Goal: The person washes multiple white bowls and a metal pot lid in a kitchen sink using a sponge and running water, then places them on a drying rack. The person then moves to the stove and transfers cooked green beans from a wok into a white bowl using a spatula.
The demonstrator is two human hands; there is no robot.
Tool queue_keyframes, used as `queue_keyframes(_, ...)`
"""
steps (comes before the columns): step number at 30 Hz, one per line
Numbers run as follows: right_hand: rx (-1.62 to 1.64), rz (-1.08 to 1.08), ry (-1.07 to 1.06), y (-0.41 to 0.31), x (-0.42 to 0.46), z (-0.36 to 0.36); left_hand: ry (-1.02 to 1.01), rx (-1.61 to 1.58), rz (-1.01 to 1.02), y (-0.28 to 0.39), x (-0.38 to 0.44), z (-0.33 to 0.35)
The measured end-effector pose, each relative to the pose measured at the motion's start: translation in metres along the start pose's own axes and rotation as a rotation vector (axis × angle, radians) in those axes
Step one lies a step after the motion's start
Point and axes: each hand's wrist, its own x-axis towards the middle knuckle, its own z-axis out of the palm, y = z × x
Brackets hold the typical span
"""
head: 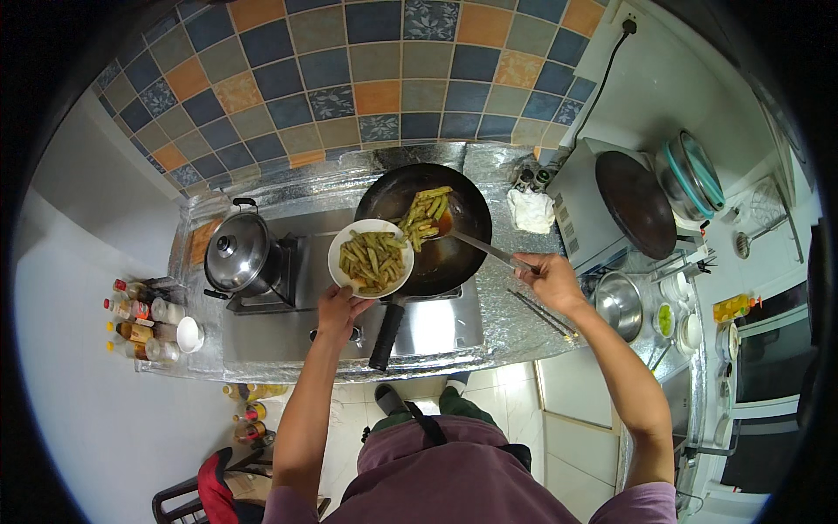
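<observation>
My left hand point(338, 312) grips the lower rim of a white plate point(333, 252) heaped with cooked green beans point(372, 261). The plate is held over the left side of a dark wok point(458, 268) on the gas stove point(419, 334). In my right hand point(552, 281) is the handle of a metal spatula or ladle point(488, 247), its head inside the wok. More beans point(427, 209) lie at that head, close to the plate's right rim, with reddish-brown sauce beside them. The wok's black handle point(388, 334) points toward me.
A lidded steel pot point(237, 252) stands on the left burner. Chopsticks point(542, 314) and a white cloth point(531, 211) lie on the foil-covered counter at right. Beyond are a microwave oven point(569, 203), a dark round lid or pan point(635, 204) and a steel bowl point(617, 306). Bottles point(134, 331) crowd the left end.
</observation>
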Motion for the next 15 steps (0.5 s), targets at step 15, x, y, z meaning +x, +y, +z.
queue_keyframes(15, -0.664, -0.314, 0.102, -0.082, 0.018, -0.063, -0.063, -0.161, -0.067, -0.024, 0.056, 0.051)
